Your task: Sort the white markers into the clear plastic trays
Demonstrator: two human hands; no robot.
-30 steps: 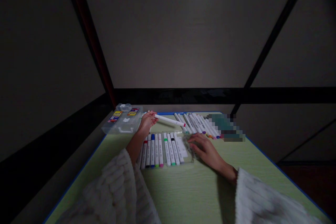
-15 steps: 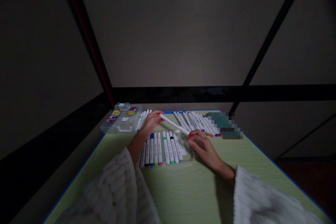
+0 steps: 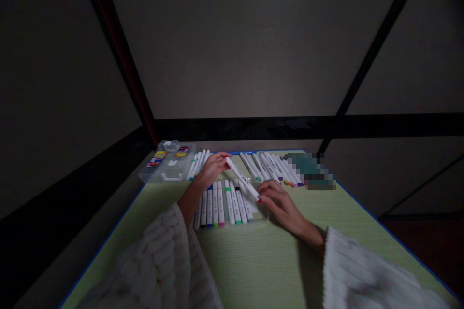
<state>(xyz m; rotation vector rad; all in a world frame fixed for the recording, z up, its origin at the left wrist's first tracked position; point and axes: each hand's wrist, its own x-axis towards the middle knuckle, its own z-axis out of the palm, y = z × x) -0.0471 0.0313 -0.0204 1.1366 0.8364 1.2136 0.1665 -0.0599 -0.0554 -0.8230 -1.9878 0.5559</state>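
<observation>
In the head view, your left hand (image 3: pixel 213 169) pinches a slim white marker (image 3: pixel 242 177) by its upper end, likely leaving the smooth barrel free. It slants over the clear plastic tray (image 3: pixel 261 218). Your right hand (image 3: pixel 284 205) curls at its red lower tip; whether it grips, I can't tell.

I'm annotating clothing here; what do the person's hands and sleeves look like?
The left hand and right hand are gloveless. The left sleeve and right sleeve look whitish, thick and fluffy, with wide, loose cuffs; the left shows a chunky raised pattern.
</observation>
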